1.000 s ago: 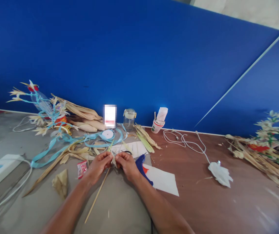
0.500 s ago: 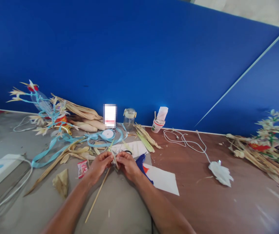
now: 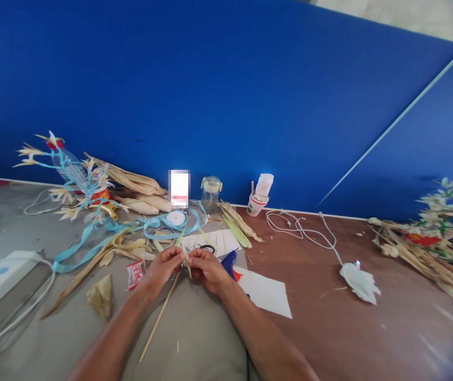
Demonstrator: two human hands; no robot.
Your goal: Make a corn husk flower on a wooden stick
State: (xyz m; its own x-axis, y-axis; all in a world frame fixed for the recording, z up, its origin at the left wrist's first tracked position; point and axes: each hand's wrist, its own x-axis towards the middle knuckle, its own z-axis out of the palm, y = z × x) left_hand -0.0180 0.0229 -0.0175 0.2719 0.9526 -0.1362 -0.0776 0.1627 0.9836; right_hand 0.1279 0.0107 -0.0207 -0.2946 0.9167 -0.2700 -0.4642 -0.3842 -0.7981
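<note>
My left hand point(image 3: 166, 269) and my right hand point(image 3: 206, 269) meet above the grey part of the table, thumbs and fingertips pinched close together. Between them is a small pale strip of corn husk point(image 3: 187, 260), mostly covered by the fingers. A thin wooden stick point(image 3: 158, 323) slants down from beneath my left hand; whether the fingers touch it I cannot tell. Just right of my right hand lies a blue glue gun point(image 3: 229, 260) with an orange trigger, partly behind the wrist. Black-handled scissors point(image 3: 207, 247) show behind my fingertips.
Light blue ribbon point(image 3: 77, 259), dried corn husks point(image 3: 141, 205) and a red candy packet point(image 3: 135, 275) lie to the left, near a power strip point(image 3: 2, 283). A jar point(image 3: 211, 196) and paper cup point(image 3: 257, 205) stand before the blue partition point(image 3: 226, 95). White cable point(image 3: 313, 238) lies right.
Both hands stay nearly in place, with the right fingers shifting slightly on the husk. The view has moved a little.
</note>
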